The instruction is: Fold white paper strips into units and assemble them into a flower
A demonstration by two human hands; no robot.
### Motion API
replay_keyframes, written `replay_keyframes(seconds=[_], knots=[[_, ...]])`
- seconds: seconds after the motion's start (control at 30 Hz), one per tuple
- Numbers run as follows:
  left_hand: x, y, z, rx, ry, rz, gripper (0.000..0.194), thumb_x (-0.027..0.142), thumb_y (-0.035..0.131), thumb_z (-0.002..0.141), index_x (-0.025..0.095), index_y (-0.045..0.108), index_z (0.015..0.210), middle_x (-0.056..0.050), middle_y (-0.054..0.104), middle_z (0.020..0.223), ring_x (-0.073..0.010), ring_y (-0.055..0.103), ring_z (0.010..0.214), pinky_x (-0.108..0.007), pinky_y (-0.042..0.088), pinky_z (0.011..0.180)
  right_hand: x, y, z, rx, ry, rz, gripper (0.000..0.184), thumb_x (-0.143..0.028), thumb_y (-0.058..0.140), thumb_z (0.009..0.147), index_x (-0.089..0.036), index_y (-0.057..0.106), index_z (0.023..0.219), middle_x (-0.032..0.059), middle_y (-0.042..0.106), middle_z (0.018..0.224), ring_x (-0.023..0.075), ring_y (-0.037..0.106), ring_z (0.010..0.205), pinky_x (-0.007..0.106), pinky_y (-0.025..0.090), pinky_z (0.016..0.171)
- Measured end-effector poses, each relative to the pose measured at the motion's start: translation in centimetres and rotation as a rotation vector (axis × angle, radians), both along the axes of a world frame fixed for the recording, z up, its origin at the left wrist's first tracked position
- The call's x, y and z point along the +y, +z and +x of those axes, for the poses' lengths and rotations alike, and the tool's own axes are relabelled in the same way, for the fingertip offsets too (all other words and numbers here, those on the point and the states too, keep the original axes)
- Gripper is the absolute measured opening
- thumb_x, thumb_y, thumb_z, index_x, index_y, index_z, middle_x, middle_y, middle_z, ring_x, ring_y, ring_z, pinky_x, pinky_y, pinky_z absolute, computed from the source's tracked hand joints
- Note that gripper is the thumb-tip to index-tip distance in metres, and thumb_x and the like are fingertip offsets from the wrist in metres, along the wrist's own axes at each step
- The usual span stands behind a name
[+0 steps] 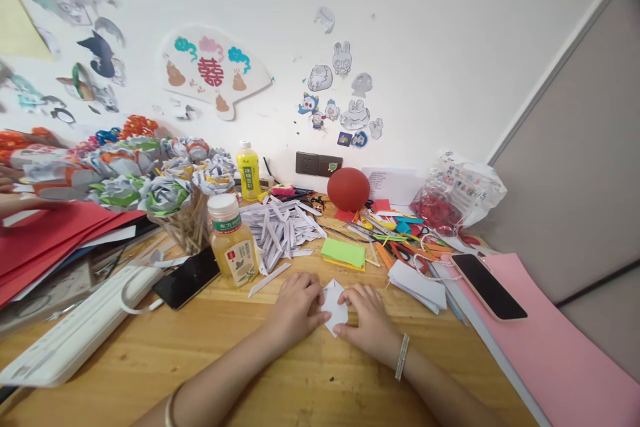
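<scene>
A small white sheet of paper (334, 310), folded to a point at its top and bottom, lies on the wooden table between my hands. My left hand (299, 303) grips its left edge, fingers curled and thumb on the lower part. On the opposite side my right hand (369, 321) holds the right edge between thumb and bent fingers. To the right is a stack of white paper slips (419, 287). Green and yellow paper slips (344, 253) lie just beyond the hands, and a pile of folded white paper strips (280, 227) is at the upper left.
A juice bottle (233, 243), a black phone (187, 277) and a white power strip (83, 327) stand or lie to the left. Paper flowers (167, 197) fill a holder. Another phone (489, 285) rests on pink paper (565, 347). A co-worker's arm (23, 203) reaches in at far left.
</scene>
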State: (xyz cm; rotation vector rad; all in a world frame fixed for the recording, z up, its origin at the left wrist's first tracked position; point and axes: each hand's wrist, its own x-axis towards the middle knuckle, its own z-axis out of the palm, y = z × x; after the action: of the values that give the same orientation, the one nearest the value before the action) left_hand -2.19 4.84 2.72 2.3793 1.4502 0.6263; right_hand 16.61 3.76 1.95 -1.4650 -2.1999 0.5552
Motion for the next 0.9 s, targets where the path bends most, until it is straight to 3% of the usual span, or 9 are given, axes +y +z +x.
replay_keyframes(seconds=[0.27, 0.37, 0.53, 0.73, 0.9], knots=[[0.0, -0.7, 0.0, 0.033, -0.054, 0.068, 0.053, 0.027, 0.067, 0.071, 0.023, 0.049, 0.120, -0.010, 0.049, 0.128, -0.0290, 0.039, 0.121, -0.048, 0.031, 0.099, 0.7, 0.5, 1.0, 0.015, 0.076, -0.009, 0.021, -0.006, 0.052, 0.074, -0.022, 0.056, 0.087, -0.0002, 0.058, 0.088, 0.0183, 0.051, 0.089, 0.031, 0.035, 0.080], [0.1, -0.6, -0.1, 0.113, -0.084, -0.007, 0.057, 0.030, 0.062, 0.076, 0.022, 0.043, 0.129, -0.011, 0.043, 0.137, -0.0304, 0.032, 0.129, -0.054, 0.023, 0.104, 0.5, 0.3, 0.8, 0.018, 0.055, 0.019, 0.012, -0.016, 0.056, 0.077, -0.022, 0.056, 0.087, 0.0004, 0.058, 0.086, 0.0188, 0.051, 0.087, 0.031, 0.036, 0.079], [-0.1, -0.2, -0.2, 0.222, -0.121, 0.019, 0.050, 0.033, 0.055, 0.082, 0.020, 0.045, 0.129, -0.012, 0.044, 0.138, -0.0317, 0.033, 0.129, -0.059, 0.020, 0.104, -0.2, -0.1, 0.0, -0.058, 0.018, 0.068, 0.040, -0.035, 0.074, 0.063, -0.024, 0.055, 0.097, 0.0019, 0.056, 0.097, 0.0225, 0.048, 0.093, 0.033, 0.035, 0.080], [-0.5, 0.1, -0.2, 0.179, -0.218, 0.160, 0.045, 0.039, 0.053, 0.084, 0.019, 0.049, 0.124, -0.011, 0.048, 0.135, -0.0315, 0.035, 0.128, -0.060, 0.017, 0.105, 0.4, 0.7, 1.2, -0.049, 0.113, 0.005, 0.035, -0.027, 0.071, 0.069, -0.023, 0.055, 0.100, 0.0022, 0.056, 0.101, 0.0215, 0.048, 0.097, 0.034, 0.037, 0.085], [-0.7, 0.3, -0.3, 0.176, -0.237, 0.155, 0.036, 0.029, 0.059, 0.080, 0.019, 0.054, 0.115, -0.011, 0.057, 0.123, -0.0285, 0.042, 0.124, -0.055, 0.019, 0.107, 1.4, 1.0, 2.9, 0.006, 0.276, 0.037, 0.029, -0.022, 0.067, 0.073, -0.021, 0.057, 0.100, 0.0043, 0.057, 0.105, 0.0209, 0.048, 0.100, 0.034, 0.039, 0.087]])
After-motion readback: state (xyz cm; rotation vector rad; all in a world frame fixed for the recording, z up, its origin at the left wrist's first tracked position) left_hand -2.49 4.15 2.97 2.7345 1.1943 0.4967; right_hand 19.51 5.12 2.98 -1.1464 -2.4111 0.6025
